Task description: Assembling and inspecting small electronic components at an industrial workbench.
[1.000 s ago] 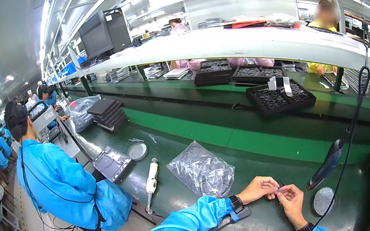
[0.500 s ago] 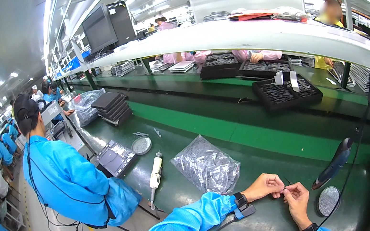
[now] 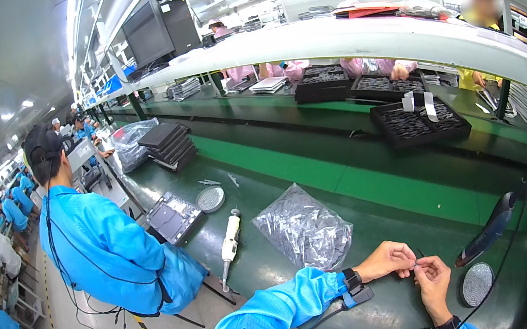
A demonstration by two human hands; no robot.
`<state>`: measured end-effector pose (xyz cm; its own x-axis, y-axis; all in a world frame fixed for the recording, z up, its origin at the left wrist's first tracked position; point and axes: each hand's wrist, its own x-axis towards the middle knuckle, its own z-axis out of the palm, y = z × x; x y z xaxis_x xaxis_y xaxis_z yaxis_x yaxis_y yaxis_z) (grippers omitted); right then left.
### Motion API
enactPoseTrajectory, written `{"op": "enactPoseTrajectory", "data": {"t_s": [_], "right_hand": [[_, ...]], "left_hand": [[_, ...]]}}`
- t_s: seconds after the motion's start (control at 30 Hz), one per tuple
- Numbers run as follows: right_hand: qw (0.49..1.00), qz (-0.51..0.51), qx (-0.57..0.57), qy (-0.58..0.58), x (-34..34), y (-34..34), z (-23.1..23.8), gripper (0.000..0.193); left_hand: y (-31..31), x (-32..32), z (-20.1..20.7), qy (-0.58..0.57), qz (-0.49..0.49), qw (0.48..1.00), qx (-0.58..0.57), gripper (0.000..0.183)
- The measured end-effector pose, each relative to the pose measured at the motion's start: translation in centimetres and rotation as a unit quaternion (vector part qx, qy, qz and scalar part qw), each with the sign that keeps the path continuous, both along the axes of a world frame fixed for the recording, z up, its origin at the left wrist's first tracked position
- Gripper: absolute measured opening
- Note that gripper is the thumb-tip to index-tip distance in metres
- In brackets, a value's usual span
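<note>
My left hand point(image 3: 392, 259) and my right hand point(image 3: 433, 281) meet over the green bench, fingertips pinched together. A tiny dark piece sits between them, too small to name, and which hand bears it I cannot tell. Beside my right hand lies a round dish point(image 3: 477, 284) filled with small shiny metal pieces. Just past that hand is a dark, slim powered screwdriver point(image 3: 487, 229) with a black cable nearby. A clear plastic bag point(image 3: 305, 230) of dark parts rests beyond my left forearm.
Left on the bench are a white electric screwdriver point(image 3: 231, 244), a second round dish point(image 3: 210, 199), an opened flat device point(image 3: 174, 216) and stacked black trays point(image 3: 167, 145). A co-worker in blue point(image 3: 99, 238) sits at left. Across stands a partitioned black tray point(image 3: 419, 124) under a white shelf point(image 3: 326, 36).
The whole view has shifted slightly, so things appear farther right. My hands stay pinched together, with fingertips a little closer.
</note>
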<state>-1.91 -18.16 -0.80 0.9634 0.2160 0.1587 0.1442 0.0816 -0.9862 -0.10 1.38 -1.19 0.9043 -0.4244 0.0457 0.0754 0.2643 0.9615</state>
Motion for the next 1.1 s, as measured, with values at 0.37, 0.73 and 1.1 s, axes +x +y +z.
{"op": "enactPoseTrajectory", "data": {"t_s": [0.37,0.73,1.1], "right_hand": [[1.000,0.013,0.015,-0.013,0.2,0.2,-0.1,0.010],[0.999,0.024,-0.001,-0.033,0.2,0.1,0.2,0.010],[1.000,-0.004,-0.014,-0.001,0.1,-0.2,-0.4,0.009]], "left_hand": [[0.0,0.3,-0.4,-0.020,-0.008,1.000,-0.013,0.014],[0.0,0.4,-0.7,-0.021,-0.001,1.000,-0.010,0.015],[-0.1,0.1,-0.3,-0.004,-0.015,0.999,-0.034,0.017]]}}
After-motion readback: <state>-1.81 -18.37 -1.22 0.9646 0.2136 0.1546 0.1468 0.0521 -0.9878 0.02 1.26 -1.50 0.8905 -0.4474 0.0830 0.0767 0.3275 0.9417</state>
